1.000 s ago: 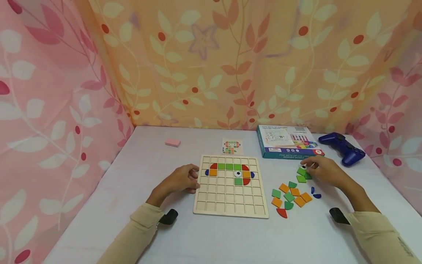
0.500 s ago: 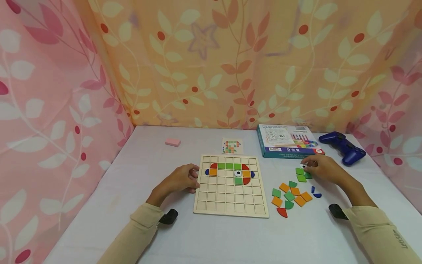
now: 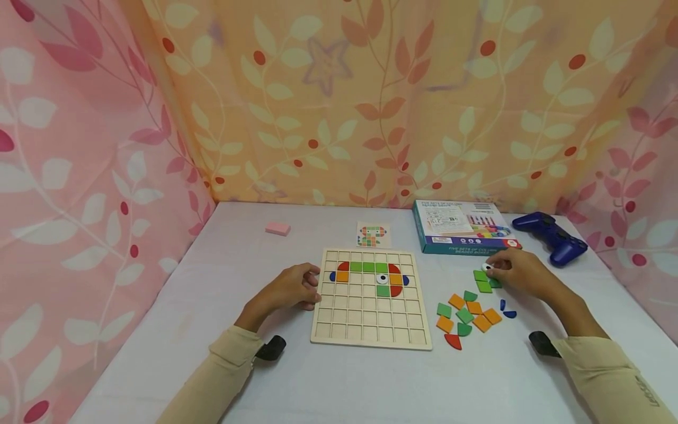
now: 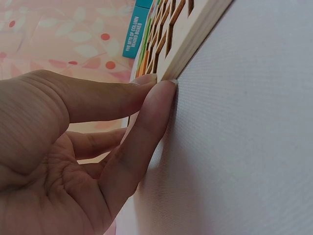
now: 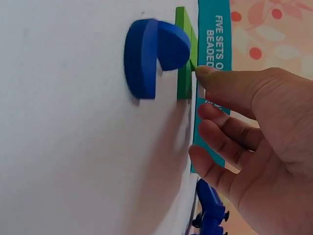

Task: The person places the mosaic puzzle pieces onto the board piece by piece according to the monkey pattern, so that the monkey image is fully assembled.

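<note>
1. The step in hand appeared to be picking out an eye for the pattern: at the right of the head frame, the right hand [image 3: 521, 271] pinched a loose white eye tile [image 3: 485, 268] between thumb and forefinger. Whether the tile had left the bench [image 3: 371, 388] could not be told.
2. The wooden board [image 3: 369, 318] lay flat around the lower centre, its design partly built in the upper rows, with one fitted eye [image 3: 382, 279] at the right. The left hand [image 3: 290, 287] gripped the board's left edge with bent fingers, seemingly to steady it.
3. The next move probably called for lifting the tile, carrying it leftward and seating it beside the left orange square [image 3: 342, 277]; the small pattern card [image 3: 373, 235], above the board, seemed to show a matching pair of eyes.
4. Light green tiles [image 3: 484, 287] lay just below the pinch, and a dark green piece [image 3: 495, 283] was partly covered by the hand, so a low sweep could have nudged them.
5. Loose orange tiles [image 3: 457, 301] and a red piece [image 3: 452, 341] sat right of the board; blue pieces [image 3: 509, 314] lay below the right hand.
6. A flat box [image 3: 466, 247] stood just behind the fingertips, limiting reach that way. A blue controller [image 3: 548, 235] at upper right and a pink block [image 3: 278, 228] left of the card were out of the path.
</note>
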Demonstrator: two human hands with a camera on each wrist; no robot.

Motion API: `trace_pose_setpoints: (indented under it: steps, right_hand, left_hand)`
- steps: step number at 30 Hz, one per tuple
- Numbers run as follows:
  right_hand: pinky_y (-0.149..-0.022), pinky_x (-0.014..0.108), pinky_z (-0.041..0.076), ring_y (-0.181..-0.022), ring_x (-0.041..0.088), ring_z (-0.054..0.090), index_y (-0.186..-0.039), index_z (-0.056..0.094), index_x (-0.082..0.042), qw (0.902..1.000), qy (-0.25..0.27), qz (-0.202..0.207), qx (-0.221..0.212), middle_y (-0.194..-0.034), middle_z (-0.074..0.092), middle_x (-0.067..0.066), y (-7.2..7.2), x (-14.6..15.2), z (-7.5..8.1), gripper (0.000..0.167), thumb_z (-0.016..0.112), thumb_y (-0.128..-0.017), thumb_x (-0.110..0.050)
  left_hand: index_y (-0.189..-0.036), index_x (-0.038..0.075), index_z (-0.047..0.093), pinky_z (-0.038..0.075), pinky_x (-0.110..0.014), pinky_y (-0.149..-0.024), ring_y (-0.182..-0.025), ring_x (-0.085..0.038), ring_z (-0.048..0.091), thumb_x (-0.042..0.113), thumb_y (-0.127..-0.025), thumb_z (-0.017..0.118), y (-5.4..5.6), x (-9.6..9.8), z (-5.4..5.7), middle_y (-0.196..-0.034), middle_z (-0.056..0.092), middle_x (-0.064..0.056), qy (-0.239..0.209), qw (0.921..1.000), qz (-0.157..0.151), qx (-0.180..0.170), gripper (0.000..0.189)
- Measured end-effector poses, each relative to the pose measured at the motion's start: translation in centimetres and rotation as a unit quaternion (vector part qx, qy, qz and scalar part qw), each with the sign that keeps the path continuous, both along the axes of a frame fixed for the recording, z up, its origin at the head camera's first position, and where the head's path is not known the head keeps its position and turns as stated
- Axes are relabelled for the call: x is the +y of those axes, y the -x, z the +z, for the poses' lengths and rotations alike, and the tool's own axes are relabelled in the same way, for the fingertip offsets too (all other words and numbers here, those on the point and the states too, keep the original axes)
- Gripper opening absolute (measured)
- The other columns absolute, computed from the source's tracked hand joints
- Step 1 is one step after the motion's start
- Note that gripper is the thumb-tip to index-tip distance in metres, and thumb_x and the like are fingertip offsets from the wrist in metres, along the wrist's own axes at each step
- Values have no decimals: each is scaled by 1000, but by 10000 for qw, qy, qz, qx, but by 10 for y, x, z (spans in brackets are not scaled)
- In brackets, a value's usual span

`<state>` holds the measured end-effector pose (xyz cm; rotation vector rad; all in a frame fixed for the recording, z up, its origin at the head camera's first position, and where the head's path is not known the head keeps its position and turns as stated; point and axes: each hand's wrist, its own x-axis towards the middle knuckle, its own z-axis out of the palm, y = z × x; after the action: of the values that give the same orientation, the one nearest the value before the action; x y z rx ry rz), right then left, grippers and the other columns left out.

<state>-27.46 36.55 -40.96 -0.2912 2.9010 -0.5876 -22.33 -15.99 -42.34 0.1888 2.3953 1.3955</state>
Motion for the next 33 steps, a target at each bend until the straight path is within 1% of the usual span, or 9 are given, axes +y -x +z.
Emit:
trace_pose_setpoints:
  steps: [2,7,11,15,20,27,33]
  right_hand:
    - [-77,34,58,-87,24,58,-125,72,6,10000,74,30,-5,-93,67,7,-1,-5,1,40,76,-98,-24]
    - [-69,25,56,-87,21,58,-124,73,3,9987,417,267,69,-93,67,3,-10,-26,7,40,76,-99,-27]
    - [-70,22,56,-90,20,58,-125,75,-1,9967,627,488,137,-94,68,1,-15,-48,10,38,76,-99,-28]
    - [-73,23,56,-91,20,59,-125,76,-4,9950,705,691,151,-95,69,-1,-17,-69,11,35,77,-98,-27]
    - [-74,23,59,-92,21,60,-125,76,-8,9930,780,884,120,-97,70,-1,-19,-96,13,32,78,-97,-25]
    - [-78,24,57,-96,19,58,-125,76,-7,9889,834,1221,103,-99,69,-1,-19,-131,18,31,78,-97,-22]
    - [-79,24,55,-94,18,59,-122,77,-6,9812,996,1629,294,-99,69,-1,-18,-154,19,28,79,-97,-18]
  left_hand:
    - [-146,-4,52,65,-30,-72,-84,-20,68,-2,-89,79,1,-1,0,-117,60,-16,-3,10000,0,12,63]
    - [-145,-3,53,65,-30,-72,-83,-19,68,-2,-89,79,2,-1,-2,-116,61,-15,9,10000,46,29,62]
    - [-146,-4,52,65,-30,-72,-85,-20,68,-2,-89,79,1,-1,-1,-118,60,-16,-8,10000,20,-6,63]
    - [-147,-4,51,65,-29,-72,-85,-20,68,-2,-89,78,0,0,1,-119,60,-16,6,10000,-21,-31,64]
    - [-147,-4,51,65,-29,-72,-84,-20,69,-2,-89,79,0,0,1,-118,60,-16,-23,10000,21,-53,65]
    - [-147,-4,51,66,-30,-73,-85,-19,69,-2,-89,78,1,-1,0,-118,60,-16,-56,10000,0,-46,65]
    - [-147,-4,51,65,-29,-72,-85,-19,69,-3,-89,78,1,0,0,-117,60,-16,-32,10000,-5,-37,63]
